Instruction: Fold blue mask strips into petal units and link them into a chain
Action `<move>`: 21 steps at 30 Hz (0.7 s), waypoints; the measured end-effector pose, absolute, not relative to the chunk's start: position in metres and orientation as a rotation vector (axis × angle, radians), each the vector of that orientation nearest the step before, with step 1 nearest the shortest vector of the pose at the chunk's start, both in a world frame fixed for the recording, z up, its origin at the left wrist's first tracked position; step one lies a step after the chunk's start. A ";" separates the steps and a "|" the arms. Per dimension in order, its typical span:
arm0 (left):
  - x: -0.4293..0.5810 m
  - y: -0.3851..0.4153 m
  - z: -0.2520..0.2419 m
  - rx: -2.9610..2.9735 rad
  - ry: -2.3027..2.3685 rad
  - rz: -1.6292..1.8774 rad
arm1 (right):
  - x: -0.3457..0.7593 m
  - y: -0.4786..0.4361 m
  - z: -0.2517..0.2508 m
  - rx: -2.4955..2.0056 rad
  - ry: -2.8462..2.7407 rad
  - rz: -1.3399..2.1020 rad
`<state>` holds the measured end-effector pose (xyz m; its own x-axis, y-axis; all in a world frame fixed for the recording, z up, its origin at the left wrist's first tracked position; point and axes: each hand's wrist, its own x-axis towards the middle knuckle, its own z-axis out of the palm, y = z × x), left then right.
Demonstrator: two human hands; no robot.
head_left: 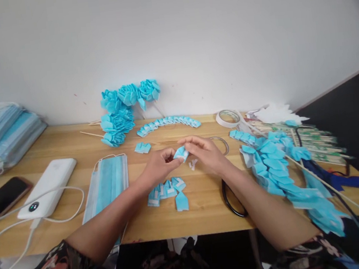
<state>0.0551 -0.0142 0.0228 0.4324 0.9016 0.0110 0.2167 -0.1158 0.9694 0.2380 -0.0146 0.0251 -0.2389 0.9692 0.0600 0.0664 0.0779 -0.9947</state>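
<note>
Between the fingertips of both hands is a small folded blue piece (181,153), held just above the table. My left hand (161,165) pinches its left side, thumb towards me. On the other side, my right hand (204,152) closes its fingertips on the upper right edge. Small white scraps (193,165) lie beneath the right hand. Nearer to me are several folded blue pieces with white strips (166,190) and a single pointed blue piece (181,201). Behind the hands sit a short folded cluster (142,147) and a curved row of folded pieces (168,122).
Blue flowers on sticks (129,95) stand by the wall. At left are stacked face masks (7,135), a phone (4,197), a cabled power bank (49,187) and one mask (108,179). At right lie a tape roll (227,119), blue petal strips (275,170) and a blue glue gun (341,180).
</note>
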 end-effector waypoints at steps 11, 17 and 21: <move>0.055 -0.015 0.024 1.576 0.995 0.841 | 0.237 -0.013 0.024 -1.079 -1.403 1.224; 0.054 -0.014 0.026 1.518 1.028 0.892 | 0.235 -0.012 0.022 -1.073 -1.473 1.179; 0.055 -0.012 0.024 1.540 1.045 0.894 | 0.235 -0.011 0.018 -1.061 -1.509 1.133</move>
